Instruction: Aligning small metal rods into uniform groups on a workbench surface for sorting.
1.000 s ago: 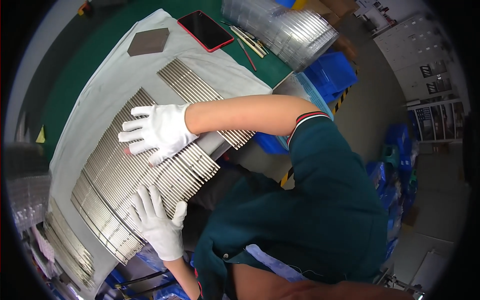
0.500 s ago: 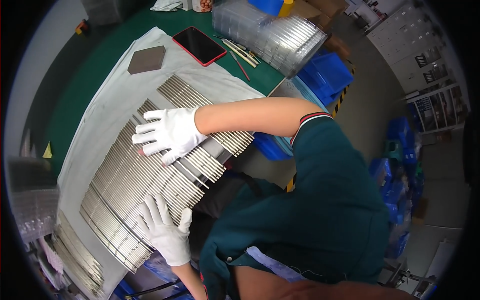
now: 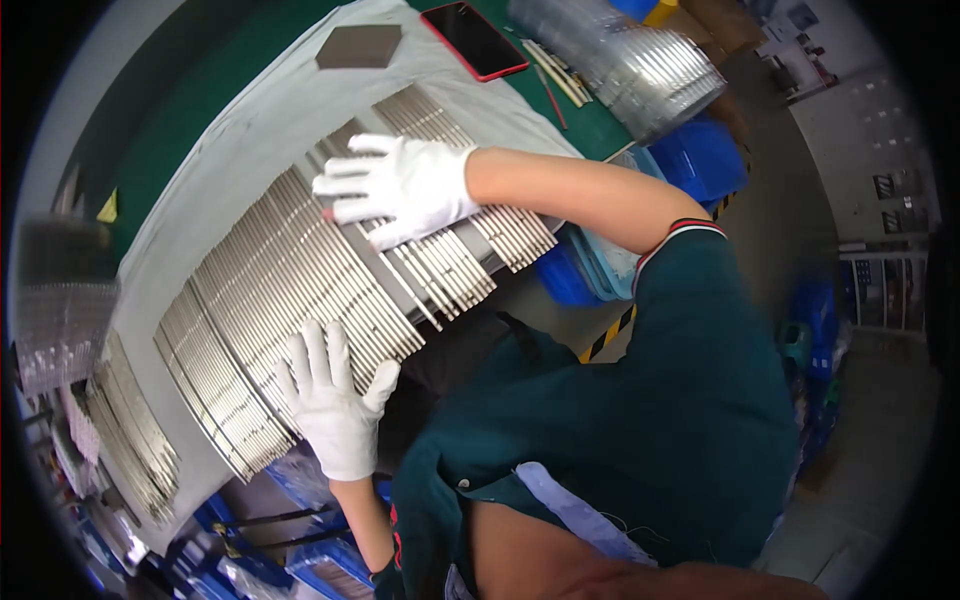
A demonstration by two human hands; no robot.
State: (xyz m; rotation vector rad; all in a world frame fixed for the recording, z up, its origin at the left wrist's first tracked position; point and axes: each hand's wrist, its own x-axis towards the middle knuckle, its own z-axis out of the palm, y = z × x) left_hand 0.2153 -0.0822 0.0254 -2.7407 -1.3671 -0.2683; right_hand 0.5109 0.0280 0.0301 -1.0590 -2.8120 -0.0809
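Observation:
Many thin silvery metal rods (image 3: 270,255) lie side by side in a broad sheet on a pale cloth (image 3: 255,110). My left hand (image 3: 335,415), in a white glove, rests flat on the near ends of the rods, fingers spread and thumb out. Farther back, my gloved right hand (image 3: 400,190) lies palm down over the rods, with its fingers apart and pointing left. A bare fingertip shows at its glove. Beside that hand, gaps split some rods (image 3: 450,270) from the main sheet, and another group (image 3: 520,235) lies to the right. What is under the palms is hidden.
A brown block (image 3: 360,46) and a red-edged phone (image 3: 475,40) sit at the back. Several slim tools (image 3: 560,75) lie near stacked clear plastic trays (image 3: 640,75). Blue bins (image 3: 700,160) stand to the right. More rods (image 3: 135,430) lie at the far left.
The view has shifted, so the table sits higher in it. My right hand has slid slightly across the rods, and the separated rods by it are spaced differently. My left hand stays on the near ends.

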